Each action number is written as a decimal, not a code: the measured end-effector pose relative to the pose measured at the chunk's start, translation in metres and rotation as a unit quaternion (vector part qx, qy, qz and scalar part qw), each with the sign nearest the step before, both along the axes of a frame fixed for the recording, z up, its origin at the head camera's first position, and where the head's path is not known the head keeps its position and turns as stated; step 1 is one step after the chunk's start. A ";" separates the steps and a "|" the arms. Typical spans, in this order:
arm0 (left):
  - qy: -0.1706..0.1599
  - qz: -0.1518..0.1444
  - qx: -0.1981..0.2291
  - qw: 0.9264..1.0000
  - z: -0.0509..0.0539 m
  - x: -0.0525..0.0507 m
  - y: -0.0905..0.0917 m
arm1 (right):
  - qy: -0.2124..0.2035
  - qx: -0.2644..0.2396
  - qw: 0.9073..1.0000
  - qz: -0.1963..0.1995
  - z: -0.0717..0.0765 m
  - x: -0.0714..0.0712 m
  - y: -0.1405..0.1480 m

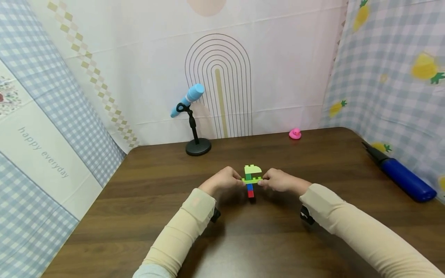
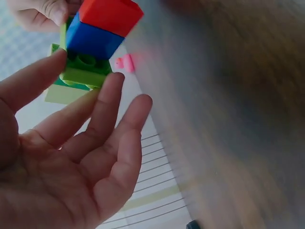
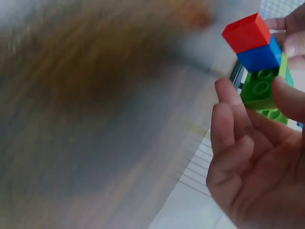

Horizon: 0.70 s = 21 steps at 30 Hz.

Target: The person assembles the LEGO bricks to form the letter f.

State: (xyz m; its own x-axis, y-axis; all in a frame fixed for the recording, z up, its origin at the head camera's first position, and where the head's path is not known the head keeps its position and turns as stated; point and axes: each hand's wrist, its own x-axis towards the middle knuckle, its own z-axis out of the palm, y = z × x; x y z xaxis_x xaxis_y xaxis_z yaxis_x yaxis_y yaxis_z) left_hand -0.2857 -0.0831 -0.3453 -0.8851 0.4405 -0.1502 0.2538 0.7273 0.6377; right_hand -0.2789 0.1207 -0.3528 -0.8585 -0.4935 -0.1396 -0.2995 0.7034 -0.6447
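A small stack of toy building blocks (image 1: 250,187) stands upright between both hands in the head view. From the bottom come a red block (image 2: 107,18), a blue block (image 2: 94,39), a long lime-green block (image 1: 252,180), a dark green block and a pale yellow-green curved block (image 1: 252,169) on top. My left hand (image 1: 226,180) pinches the left end of the long lime block between thumb and fingers. The other end is pinched by my right hand (image 1: 278,180). In both wrist views the remaining fingers are loosely bent beside the stack.
A light-blue microphone (image 1: 189,98) sits on a black stand (image 1: 198,147) at the back of the brown table (image 1: 156,185). A pink toy duck (image 1: 295,134) is near the rear edge. A blue hand pump (image 1: 406,179) lies at the right edge. Patterned cloths hang around.
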 end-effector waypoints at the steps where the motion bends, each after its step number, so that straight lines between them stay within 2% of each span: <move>1: -0.003 0.002 0.001 1.000 -0.001 0.000 0.001 | 0.006 0.008 1.000 -0.007 -0.001 0.000 -0.001; 7: -0.032 0.037 0.006 0.999 -0.007 -0.002 0.007 | 0.034 0.041 0.997 -0.055 -0.005 0.004 -0.007; 10: -0.040 0.043 0.003 0.998 -0.010 -0.002 0.008 | 0.034 0.051 0.995 -0.076 -0.006 0.004 -0.008; 16: -0.060 0.048 0.015 0.997 -0.014 -0.002 0.010 | 0.021 0.059 0.995 -0.078 -0.010 0.003 -0.008; 21: -0.071 0.045 0.022 0.996 -0.011 -0.001 0.008 | 0.031 0.061 0.995 -0.072 -0.005 0.002 -0.004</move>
